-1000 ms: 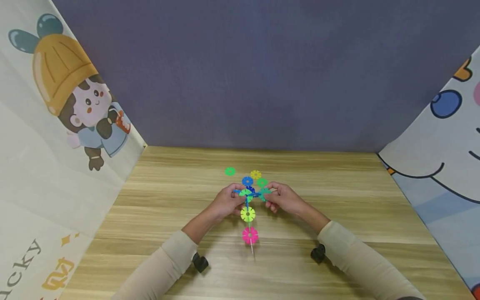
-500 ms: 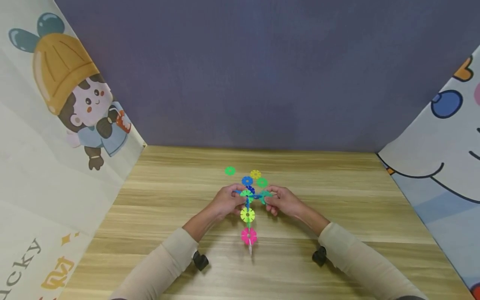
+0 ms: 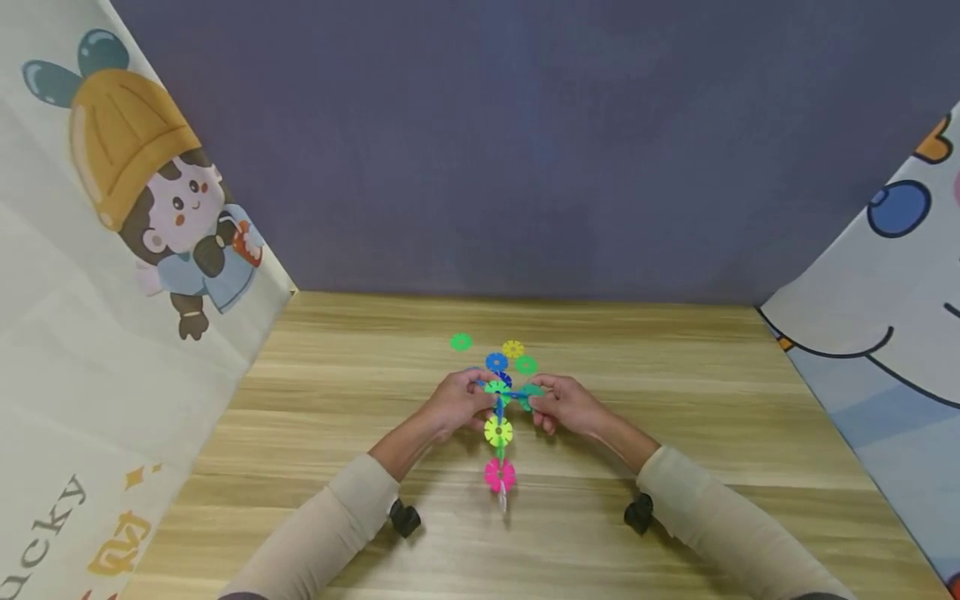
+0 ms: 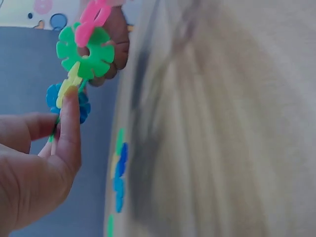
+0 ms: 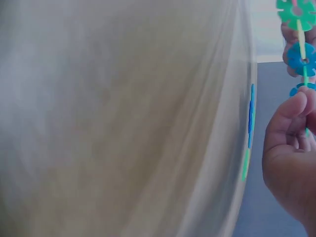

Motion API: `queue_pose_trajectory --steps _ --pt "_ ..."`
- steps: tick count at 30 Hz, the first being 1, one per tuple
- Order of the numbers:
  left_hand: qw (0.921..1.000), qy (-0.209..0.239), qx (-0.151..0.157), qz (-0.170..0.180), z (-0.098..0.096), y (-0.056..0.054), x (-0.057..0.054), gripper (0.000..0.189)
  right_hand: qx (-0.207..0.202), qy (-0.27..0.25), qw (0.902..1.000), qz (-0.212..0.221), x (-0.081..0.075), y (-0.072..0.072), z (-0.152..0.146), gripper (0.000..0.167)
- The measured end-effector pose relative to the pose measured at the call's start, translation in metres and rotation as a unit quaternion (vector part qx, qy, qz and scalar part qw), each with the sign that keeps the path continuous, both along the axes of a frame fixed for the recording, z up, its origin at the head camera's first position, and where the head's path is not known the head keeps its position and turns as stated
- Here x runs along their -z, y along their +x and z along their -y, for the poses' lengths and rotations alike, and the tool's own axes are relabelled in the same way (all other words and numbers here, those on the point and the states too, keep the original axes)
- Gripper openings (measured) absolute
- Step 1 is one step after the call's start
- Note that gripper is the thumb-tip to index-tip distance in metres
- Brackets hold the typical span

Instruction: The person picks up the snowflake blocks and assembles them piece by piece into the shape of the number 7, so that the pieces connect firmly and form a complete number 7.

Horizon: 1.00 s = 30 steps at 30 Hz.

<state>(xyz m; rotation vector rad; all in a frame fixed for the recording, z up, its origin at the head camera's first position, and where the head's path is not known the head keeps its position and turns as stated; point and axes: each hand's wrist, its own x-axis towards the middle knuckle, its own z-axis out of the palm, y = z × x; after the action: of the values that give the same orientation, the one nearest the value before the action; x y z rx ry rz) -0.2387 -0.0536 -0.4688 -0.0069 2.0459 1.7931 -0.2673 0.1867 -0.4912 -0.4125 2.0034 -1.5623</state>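
Note:
A chain of slotted plastic discs, snowflake-shaped building pieces, is held over the table between both hands. My left hand (image 3: 460, 404) pinches a green disc (image 3: 495, 388) near the chain's upper end. On the other side, my right hand (image 3: 572, 403) pinches a teal-green disc (image 3: 532, 392) by its edge, with blue pieces between the two. Toward me run a yellow disc (image 3: 498, 432), a pink disc (image 3: 499, 475) and a pale end piece (image 3: 503, 499). In the left wrist view a green disc (image 4: 99, 53) and a blue disc (image 4: 84, 106) show; the fingers partly hide the pinched piece.
Loose discs lie behind the hands: a green disc (image 3: 461, 342), a yellow disc (image 3: 513, 348), a blue disc (image 3: 497, 362) and another green disc (image 3: 527, 365). The wooden table (image 3: 337, 333) meets a dark back wall (image 3: 480, 167). Printed panels stand at both sides.
The chain has tilted slightly in the hands, and the blue piece by the left fingers has shifted upward. Both hands keep their pinch and stay nearly in place.

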Motion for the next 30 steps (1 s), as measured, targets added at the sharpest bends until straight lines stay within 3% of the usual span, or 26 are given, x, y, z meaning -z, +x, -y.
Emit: queue_pose_trajectory --steps 6,10,18,26,30 --pt "0.9991 -0.033 0.014 -0.021 0.002 0.000 -0.008 0.032 0.009 -0.006 0.9999 0.002 -0.007 -0.002 0.000 0.033" --pt "0.9972 -0.052 0.029 -0.044 0.002 0.000 -0.011 0.041 0.003 -0.003 1.0000 0.003 -0.011 -0.003 0.000 0.031" --pt "0.9890 -0.074 0.085 -0.096 -0.003 0.001 -0.012 0.036 -0.009 -0.019 0.9996 0.019 -0.017 0.002 0.010 0.033" --pt "0.9848 -0.116 0.068 -0.110 -0.002 0.002 -0.009 0.025 -0.006 -0.017 0.9993 0.032 -0.022 0.004 0.017 0.036" --pt "0.9829 -0.125 0.066 -0.118 0.000 0.003 -0.008 0.023 -0.007 0.002 0.9998 0.017 -0.020 0.003 0.018 0.036"
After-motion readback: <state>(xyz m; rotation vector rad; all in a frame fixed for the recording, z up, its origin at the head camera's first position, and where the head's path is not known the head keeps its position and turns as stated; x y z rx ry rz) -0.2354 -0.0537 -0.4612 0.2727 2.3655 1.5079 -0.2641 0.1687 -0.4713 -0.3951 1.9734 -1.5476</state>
